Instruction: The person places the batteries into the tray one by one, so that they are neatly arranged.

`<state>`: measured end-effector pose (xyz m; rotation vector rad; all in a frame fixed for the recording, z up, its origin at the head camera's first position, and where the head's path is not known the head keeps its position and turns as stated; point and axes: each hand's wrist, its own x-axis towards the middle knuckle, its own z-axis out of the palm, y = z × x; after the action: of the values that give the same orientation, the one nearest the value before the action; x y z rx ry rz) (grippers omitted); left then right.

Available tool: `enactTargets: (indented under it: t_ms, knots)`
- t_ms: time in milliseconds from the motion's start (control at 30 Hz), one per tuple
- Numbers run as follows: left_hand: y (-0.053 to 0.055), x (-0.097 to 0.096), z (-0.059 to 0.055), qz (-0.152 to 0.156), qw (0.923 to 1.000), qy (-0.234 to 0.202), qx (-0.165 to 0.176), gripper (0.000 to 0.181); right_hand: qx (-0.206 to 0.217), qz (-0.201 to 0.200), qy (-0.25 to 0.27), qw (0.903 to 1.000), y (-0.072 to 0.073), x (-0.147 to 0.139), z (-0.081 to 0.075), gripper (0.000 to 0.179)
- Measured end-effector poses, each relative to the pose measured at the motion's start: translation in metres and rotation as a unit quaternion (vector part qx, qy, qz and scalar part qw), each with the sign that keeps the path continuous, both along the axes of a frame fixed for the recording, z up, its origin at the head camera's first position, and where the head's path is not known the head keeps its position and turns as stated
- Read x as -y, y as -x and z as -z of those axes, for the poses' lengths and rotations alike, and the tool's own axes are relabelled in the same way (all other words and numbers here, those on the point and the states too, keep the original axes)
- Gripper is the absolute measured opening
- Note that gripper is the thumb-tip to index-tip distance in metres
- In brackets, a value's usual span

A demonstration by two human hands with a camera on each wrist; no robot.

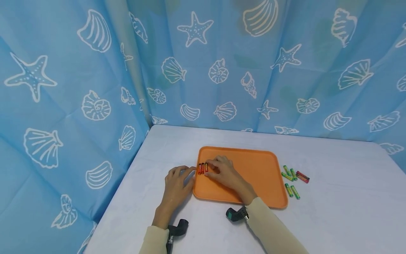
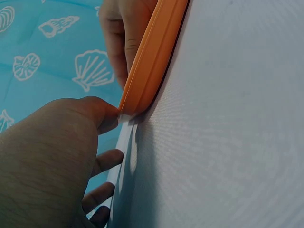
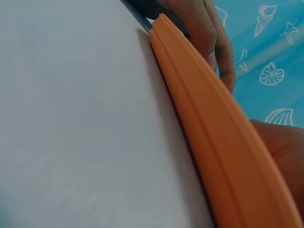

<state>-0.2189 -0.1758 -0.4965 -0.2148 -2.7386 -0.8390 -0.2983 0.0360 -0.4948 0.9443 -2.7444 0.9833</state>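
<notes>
You wear plain cream fabric on both arms, your left sleeve (image 1: 153, 240) and right sleeve (image 1: 274, 227) stopping short of your bare hands (image 1: 223, 173). Each wrist carries a black device with a rounded end: the left device (image 1: 180, 228) looks plain, while the right device (image 1: 234, 215) shows a green patch (image 1: 229, 215) (small and roughly square) and a perforated black band (image 1: 243, 212).

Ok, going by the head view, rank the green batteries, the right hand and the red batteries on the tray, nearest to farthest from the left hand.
1. Red batteries: inside the orange tray's left edge, just right of the left hand.
2. Right hand: over the tray's left half.
3. Green batteries: on the white tabletop, beyond the tray's right edge.
</notes>
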Motion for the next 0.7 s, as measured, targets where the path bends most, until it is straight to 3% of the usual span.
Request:
enactTargets:
  t_ms: [233,500,700]
  knots:
    - [0.0000,0.0019,-0.0016,0.005,0.9999,0.004,-0.014,0.035,-0.013,-0.013,-0.004,0.9998,0.0034,0.0043,-0.0007,0.039]
    - [0.0004,0.0010,-0.0023,0.002,1.0000,0.002,0.000,0.035,-0.009,-0.018,-0.009,0.9998,0.0004,0.0062,-0.0016,0.043]
    - [0.0002,0.0011,-0.0004,0.006,0.9999,0.001,-0.012,0.034,0.002,-0.012,-0.004,0.9999,-0.0005,0.0063,-0.0001,0.045]
